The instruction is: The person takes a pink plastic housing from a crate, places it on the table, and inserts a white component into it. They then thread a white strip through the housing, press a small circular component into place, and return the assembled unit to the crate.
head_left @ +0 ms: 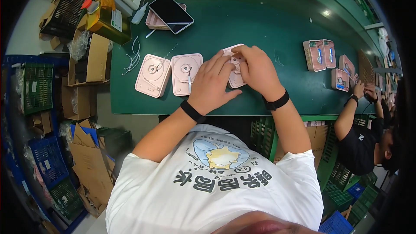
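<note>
Three pink plastic housings shaped like small record players lie in a row on the green table. My left hand (212, 82) lies with fingers stretched over the left side of the right-hand housing (236, 80), its thumb pointing out to the right. Curled over that same housing, my right hand (257, 70) has its fingertips close to the round hub; whatever they pinch is hidden. The middle housing (180, 63) has a thin silvery tool (189, 86) lying on it. On the left-hand housing (147, 84), a small metal-coloured piece rests near the hub.
A phone (172, 14) lies on another pink part (155, 21) at the back. Nearby are a small bottle (139, 15), white cords (133, 56) and a yellow-green can (113, 24). Open pink housings (314, 56) stand at the right, where a co-worker's hands (359, 90) work.
</note>
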`<state>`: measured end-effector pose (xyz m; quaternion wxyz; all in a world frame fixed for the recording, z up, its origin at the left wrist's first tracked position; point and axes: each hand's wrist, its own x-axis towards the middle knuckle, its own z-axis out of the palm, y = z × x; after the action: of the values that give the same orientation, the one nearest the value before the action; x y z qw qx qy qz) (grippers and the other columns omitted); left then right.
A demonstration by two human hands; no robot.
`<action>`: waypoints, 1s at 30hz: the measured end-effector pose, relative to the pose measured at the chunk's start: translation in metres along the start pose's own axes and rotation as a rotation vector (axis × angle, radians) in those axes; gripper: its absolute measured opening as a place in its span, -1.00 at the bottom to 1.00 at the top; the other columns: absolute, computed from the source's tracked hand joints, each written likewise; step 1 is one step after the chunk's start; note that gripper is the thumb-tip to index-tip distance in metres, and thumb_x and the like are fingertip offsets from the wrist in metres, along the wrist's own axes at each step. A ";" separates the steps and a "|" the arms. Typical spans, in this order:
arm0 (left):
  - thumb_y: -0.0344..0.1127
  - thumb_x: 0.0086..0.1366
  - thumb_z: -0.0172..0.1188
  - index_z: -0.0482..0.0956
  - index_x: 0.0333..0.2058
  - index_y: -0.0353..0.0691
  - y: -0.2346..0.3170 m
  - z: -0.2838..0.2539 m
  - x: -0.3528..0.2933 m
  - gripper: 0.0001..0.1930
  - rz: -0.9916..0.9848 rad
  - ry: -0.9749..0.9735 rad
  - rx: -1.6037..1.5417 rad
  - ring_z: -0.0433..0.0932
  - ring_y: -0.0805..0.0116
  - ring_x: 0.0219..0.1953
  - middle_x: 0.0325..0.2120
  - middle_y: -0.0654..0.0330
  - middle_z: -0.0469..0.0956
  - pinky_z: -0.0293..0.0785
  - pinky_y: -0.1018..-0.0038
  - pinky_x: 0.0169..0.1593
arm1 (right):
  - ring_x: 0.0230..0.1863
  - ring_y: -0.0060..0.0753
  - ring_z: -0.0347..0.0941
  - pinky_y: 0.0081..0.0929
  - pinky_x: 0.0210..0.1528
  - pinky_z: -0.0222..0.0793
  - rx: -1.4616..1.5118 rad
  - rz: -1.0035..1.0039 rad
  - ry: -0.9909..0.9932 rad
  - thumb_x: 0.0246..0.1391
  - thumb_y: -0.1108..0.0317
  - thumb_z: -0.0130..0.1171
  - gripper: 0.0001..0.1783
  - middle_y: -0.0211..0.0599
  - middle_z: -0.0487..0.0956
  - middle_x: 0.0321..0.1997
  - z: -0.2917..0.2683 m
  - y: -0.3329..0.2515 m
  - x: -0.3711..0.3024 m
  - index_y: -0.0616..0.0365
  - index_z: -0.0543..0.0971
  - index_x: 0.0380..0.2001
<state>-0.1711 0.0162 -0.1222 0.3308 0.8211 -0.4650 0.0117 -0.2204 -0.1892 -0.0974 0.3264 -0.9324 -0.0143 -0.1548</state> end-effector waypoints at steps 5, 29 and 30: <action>-0.10 0.02 0.78 0.42 0.38 -0.23 0.000 0.002 0.002 0.01 -0.051 0.000 -0.049 0.49 -0.13 0.49 0.36 -0.04 0.56 0.52 0.04 0.38 | -0.16 0.02 0.63 -0.12 -0.06 0.60 0.096 0.090 -0.088 0.18 0.48 0.34 -0.84 -0.13 0.71 -0.25 -0.011 0.003 -0.001 0.21 0.72 -0.16; -0.17 0.15 0.68 0.45 0.46 -0.24 -0.013 -0.019 0.004 -0.06 0.058 -0.185 0.020 0.55 -0.15 0.45 0.44 -0.18 0.53 0.63 0.10 0.33 | 0.00 -0.03 0.62 -0.21 0.07 0.59 0.141 -0.014 -0.148 0.02 0.46 0.50 -0.85 -0.16 0.66 -0.02 -0.021 0.025 -0.001 0.21 0.74 -0.32; -0.17 0.15 0.68 0.45 0.46 -0.24 -0.016 -0.019 0.005 -0.06 0.056 -0.189 0.020 0.55 -0.15 0.45 0.44 -0.18 0.53 0.63 0.10 0.33 | 0.02 -0.02 0.62 -0.21 0.08 0.58 0.092 -0.051 -0.099 0.02 0.46 0.50 -0.84 -0.15 0.67 0.02 -0.018 0.025 -0.001 0.20 0.73 -0.30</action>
<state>-0.1505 0.0280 -0.1145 0.2767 0.8085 -0.5169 -0.0518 -0.2237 -0.2198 -0.0992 0.3639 -0.9221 -0.0613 -0.1161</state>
